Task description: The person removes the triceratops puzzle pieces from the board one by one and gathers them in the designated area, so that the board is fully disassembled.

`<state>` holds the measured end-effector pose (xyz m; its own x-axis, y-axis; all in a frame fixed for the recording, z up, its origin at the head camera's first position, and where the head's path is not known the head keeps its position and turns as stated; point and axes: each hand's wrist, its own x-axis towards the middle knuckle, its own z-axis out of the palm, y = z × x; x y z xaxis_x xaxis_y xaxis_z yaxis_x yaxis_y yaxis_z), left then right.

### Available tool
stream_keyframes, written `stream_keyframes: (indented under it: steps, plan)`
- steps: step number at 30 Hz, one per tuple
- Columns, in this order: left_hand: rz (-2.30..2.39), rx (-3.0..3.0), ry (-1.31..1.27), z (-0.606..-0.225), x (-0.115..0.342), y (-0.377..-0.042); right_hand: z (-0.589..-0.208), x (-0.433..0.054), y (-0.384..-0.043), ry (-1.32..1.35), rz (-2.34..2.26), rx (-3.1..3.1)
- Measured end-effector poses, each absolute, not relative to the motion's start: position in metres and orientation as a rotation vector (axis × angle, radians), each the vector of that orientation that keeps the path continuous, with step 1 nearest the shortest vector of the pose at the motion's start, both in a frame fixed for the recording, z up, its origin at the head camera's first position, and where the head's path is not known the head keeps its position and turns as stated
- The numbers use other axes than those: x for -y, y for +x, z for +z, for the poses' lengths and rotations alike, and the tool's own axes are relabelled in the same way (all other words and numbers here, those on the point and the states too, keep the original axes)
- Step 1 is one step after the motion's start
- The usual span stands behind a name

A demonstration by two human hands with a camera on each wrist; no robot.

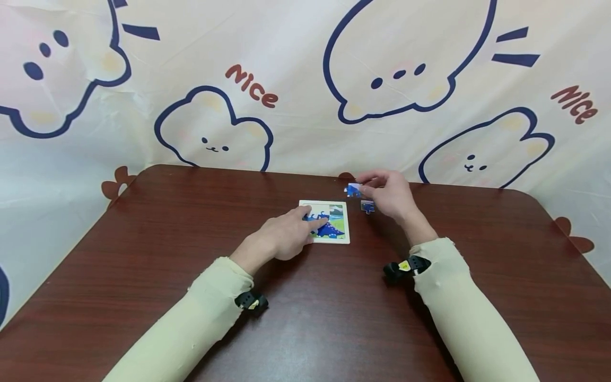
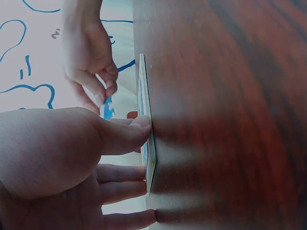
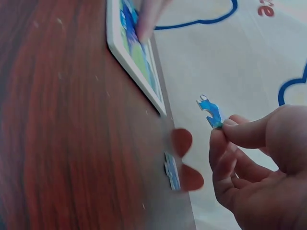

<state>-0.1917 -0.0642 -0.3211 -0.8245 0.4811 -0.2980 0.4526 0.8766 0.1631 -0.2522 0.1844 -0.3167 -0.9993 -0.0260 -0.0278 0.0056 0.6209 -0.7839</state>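
Note:
A white-framed jigsaw puzzle (image 1: 340,242) with a blue dinosaur picture lies flat on the table. My left hand (image 1: 288,233) rests on its left side, index finger stretched over the picture. In the left wrist view, the thumb (image 2: 139,125) touches the frame's near edge and the other fingers extend along it. To the right, my right hand (image 1: 392,197) pinches a blue puzzle piece (image 3: 211,112) between thumb and fingertips, raised above the table. A second puzzle piece (image 1: 367,207) lies on the table beside the frame, below the right hand. My left fingers hide part of the picture.
The dark brown wooden table (image 1: 305,329) has rounded far corners. Behind it hangs a pale curtain (image 1: 296,143) with cartoon outlines and "Nice" lettering, close to the table's far edge. Each wrist wears a black strap (image 1: 414,264).

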Motion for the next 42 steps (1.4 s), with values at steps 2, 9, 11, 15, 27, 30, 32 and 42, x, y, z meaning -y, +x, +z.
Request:
stream_keyframes:
  steps: [2,9,11,15,27,30,32,42]
  plan:
    - [0.122,-2.72,0.704,-0.322,0.064,-0.192,-0.316,-0.191,-0.251,0.035,-1.38,-2.797]
    - [0.114,-2.725,0.718,-0.323,0.065,-0.191,-0.316,-0.216,-0.249,0.079,-1.417,-2.79]
    - [0.111,-2.725,0.719,-0.322,0.065,-0.19,-0.317,-0.222,-0.248,0.067,-1.407,-2.791]
    - [0.118,-2.722,0.722,-0.322,0.065,-0.189,-0.32,-0.234,-0.246,0.054,-1.352,-2.793]
    - [0.115,-2.722,0.711,-0.322,0.065,-0.189,-0.328,-0.251,-0.246,0.14,-1.307,-2.711]
    - [0.11,-2.721,0.71,-0.321,0.065,-0.19,-0.328,-0.252,-0.247,0.158,-1.286,-2.71]
    - [0.11,-2.721,0.708,-0.321,0.065,-0.19,-0.329,-0.253,-0.248,0.161,-1.268,-2.714]
    - [0.097,-2.722,0.718,-0.32,0.065,-0.189,-0.335,-0.252,-0.25,0.124,-1.1,-2.763]
